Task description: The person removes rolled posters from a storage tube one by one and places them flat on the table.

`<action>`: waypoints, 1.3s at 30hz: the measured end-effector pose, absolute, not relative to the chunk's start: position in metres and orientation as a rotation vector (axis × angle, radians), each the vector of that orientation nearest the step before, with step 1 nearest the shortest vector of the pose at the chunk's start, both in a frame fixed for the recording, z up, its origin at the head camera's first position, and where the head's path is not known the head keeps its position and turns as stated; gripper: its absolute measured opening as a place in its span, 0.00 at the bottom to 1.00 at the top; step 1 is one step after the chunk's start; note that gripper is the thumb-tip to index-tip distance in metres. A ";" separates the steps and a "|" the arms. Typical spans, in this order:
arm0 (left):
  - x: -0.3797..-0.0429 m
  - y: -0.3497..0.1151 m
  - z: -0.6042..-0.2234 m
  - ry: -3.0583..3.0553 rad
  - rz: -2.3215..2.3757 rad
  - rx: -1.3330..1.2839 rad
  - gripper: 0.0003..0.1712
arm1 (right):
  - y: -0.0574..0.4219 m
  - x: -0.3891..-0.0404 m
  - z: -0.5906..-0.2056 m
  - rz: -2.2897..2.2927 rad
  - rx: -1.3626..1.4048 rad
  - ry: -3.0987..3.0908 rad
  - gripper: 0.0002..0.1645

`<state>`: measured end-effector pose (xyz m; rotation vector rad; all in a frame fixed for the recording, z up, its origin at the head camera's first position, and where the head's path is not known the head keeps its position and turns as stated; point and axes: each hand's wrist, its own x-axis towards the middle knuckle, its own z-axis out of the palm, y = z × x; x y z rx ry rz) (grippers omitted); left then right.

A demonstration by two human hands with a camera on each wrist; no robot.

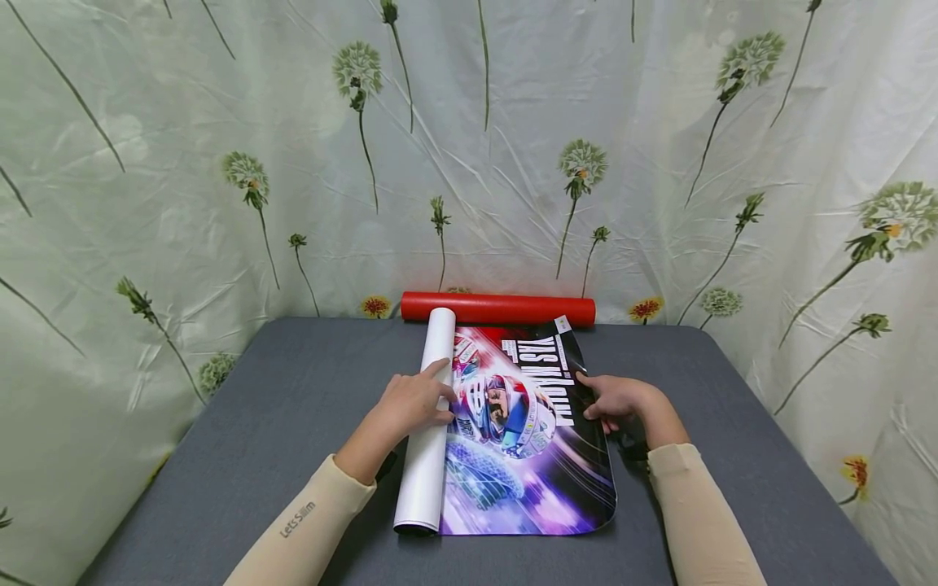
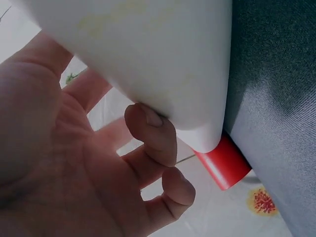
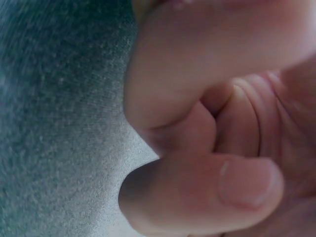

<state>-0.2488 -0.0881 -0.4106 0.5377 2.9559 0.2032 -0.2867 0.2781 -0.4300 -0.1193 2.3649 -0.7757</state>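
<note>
A glossy printed poster point(image 1: 506, 480) lies partly unrolled on the grey table, with a racing helmet picture and large white lettering. Its left side remains wound in a white-backed roll point(image 1: 422, 464). Spread over that roll, my left hand point(image 1: 414, 403) touches it with loosely bent fingers. In the left wrist view, a fingertip point(image 2: 148, 116) rests against the white roll point(image 2: 163, 64). My right hand point(image 1: 623, 399) holds the poster's dark right edge, which curves upward. The right wrist view shows curled fingers point(image 3: 197, 192) close up, and the poster edge is hidden there.
A red tube point(image 1: 506, 309) lies across the table's far edge, just behind the poster. Grey cloth covers the table point(image 1: 315, 391). Behind it hangs a pale curtain point(image 1: 498, 163) with a dandelion print.
</note>
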 end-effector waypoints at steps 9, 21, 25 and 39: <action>-0.251 -0.089 -0.411 2.973 0.198 0.513 0.18 | 0.281 -0.288 -0.429 -0.733 -0.106 2.371 0.52; -0.251 -0.091 -0.409 2.964 0.219 0.496 0.19 | 0.287 -0.285 -0.427 -0.776 -0.110 2.360 0.52; -0.251 -0.091 -0.409 2.953 0.211 0.487 0.19 | 0.290 -0.285 -0.427 -0.783 -0.143 2.358 0.53; -0.252 -0.092 -0.410 2.949 0.217 0.486 0.18 | 0.294 -0.288 -0.428 -0.695 -0.081 2.391 0.51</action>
